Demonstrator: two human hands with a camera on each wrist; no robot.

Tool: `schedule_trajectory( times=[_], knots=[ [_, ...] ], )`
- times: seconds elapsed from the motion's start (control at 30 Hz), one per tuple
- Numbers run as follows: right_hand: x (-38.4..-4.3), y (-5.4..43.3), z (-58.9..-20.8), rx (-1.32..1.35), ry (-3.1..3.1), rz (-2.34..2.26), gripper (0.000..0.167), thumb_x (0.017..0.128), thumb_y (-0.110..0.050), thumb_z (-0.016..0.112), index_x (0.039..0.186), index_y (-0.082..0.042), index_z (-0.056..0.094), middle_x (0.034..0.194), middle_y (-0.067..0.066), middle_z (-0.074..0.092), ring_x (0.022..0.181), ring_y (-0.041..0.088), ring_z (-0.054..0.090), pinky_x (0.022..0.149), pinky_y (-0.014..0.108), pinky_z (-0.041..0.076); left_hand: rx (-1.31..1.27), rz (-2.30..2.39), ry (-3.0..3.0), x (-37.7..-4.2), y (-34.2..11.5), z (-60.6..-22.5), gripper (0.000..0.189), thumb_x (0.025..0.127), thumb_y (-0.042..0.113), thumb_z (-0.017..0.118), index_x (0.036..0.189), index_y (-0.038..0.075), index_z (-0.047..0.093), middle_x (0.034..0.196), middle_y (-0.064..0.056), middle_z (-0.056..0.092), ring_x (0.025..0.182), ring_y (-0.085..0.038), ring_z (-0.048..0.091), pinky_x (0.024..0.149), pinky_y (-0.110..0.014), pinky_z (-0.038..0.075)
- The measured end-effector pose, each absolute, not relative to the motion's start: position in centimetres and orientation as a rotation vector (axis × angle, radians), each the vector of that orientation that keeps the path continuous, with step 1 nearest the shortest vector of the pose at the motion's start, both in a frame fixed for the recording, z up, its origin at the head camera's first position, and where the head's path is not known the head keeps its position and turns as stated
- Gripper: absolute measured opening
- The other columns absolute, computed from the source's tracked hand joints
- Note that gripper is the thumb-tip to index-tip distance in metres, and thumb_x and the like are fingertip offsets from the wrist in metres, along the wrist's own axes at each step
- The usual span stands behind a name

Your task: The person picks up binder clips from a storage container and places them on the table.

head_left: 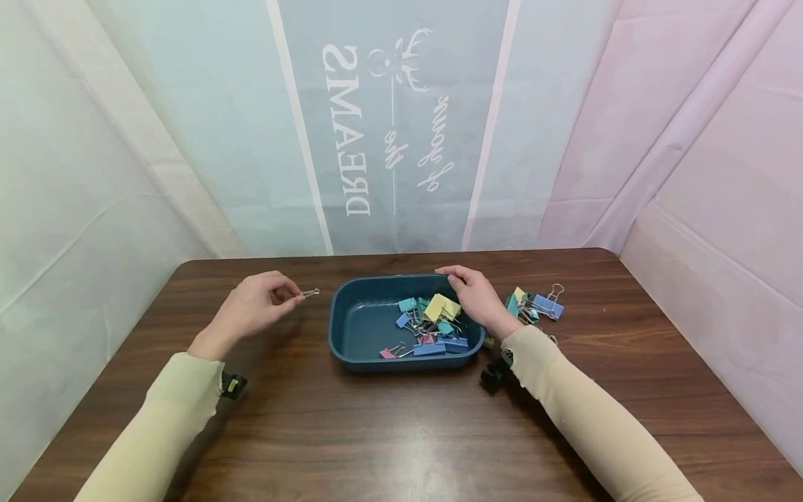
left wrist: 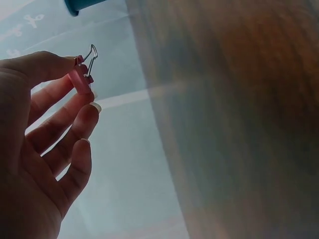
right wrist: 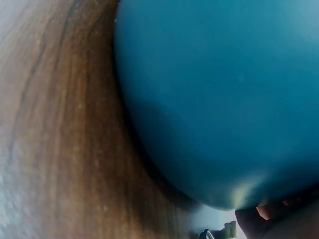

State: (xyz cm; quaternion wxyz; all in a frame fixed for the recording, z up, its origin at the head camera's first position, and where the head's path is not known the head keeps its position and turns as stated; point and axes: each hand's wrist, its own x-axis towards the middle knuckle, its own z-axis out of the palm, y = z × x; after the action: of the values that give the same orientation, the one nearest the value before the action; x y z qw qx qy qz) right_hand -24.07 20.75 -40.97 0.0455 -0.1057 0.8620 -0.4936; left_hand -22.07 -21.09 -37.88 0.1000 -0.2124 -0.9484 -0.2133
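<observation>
Left of the blue plastic tray (head_left: 360,324), my left hand (head_left: 254,305) pinches a small pink binder clip (left wrist: 79,79) between thumb and fingertips. The clip's wire handles point away from the hand, toward the tray. My right hand (head_left: 479,301) grips the tray at its far right corner, thumb inside the rim and fingers over the far edge. Inside the tray, mostly on its right side, lie several binder clips: yellow clips (head_left: 442,307), blue clips (head_left: 429,348), teal ones and a pink clip (head_left: 387,353). The tray's curved outer wall (right wrist: 214,99) fills most of the right wrist view.
More binder clips lie on the table right of the tray, among them a blue clip (head_left: 548,307), partly hidden behind the right wrist. The brown wooden table (head_left: 351,432) meets a printed curtain (head_left: 401,230) at its back edge, with pale cloth at both sides.
</observation>
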Motion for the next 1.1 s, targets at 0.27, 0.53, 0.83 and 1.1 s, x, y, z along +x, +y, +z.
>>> schedule_trajectory(
  times=[0.27,0.53,0.83,1.1],
  knots=[
    [-24.2,20.5,-41.1,-0.321,2.611,-1.533,0.035,0.109,-0.025,0.038,0.138,-0.021,0.058,0.149,0.006,0.046,0.137,0.029,0.041,0.106,0.055,0.037,-0.699,-0.598,-2.905,-22.6,-20.9,-39.4,0.006,0.091,0.027,0.073,0.092,0.021,0.073,0.089,0.007,0.065,0.074,-0.013,0.059,0.067,-0.036,0.047],
    [-24.2,20.4,-40.9,-0.317,2.604,-1.533,0.035,0.109,-0.025,0.039,0.138,-0.022,0.058,0.149,0.007,0.046,0.137,0.029,0.041,0.106,0.055,0.036,-0.745,-0.618,-3.024,-22.8,-20.6,-39.7,0.005,0.092,0.024,0.072,0.095,0.02,0.073,0.089,0.007,0.065,0.072,-0.01,0.056,0.067,-0.034,0.047],
    [-24.3,20.5,-40.8,-0.325,2.597,-1.535,0.035,0.109,-0.024,0.038,0.139,-0.019,0.058,0.148,0.008,0.047,0.136,0.029,0.042,0.106,0.055,0.037,-0.7,-0.665,-3.008,-22.8,-21.0,-39.0,0.012,0.091,0.025,0.073,0.1,0.017,0.072,0.088,0.005,0.065,0.071,-0.014,0.054,0.066,-0.035,0.046],
    [-23.9,20.7,-40.6,-0.311,2.612,-1.516,0.035,0.109,-0.024,0.038,0.138,-0.021,0.058,0.148,0.008,0.046,0.135,0.029,0.043,0.104,0.054,0.038,-0.745,-1.015,-2.893,-21.4,-19.3,-36.8,0.008,0.096,0.016,0.067,0.103,0.014,0.07,0.09,-0.002,0.071,0.079,-0.02,0.067,0.068,-0.036,0.052]
  ],
)
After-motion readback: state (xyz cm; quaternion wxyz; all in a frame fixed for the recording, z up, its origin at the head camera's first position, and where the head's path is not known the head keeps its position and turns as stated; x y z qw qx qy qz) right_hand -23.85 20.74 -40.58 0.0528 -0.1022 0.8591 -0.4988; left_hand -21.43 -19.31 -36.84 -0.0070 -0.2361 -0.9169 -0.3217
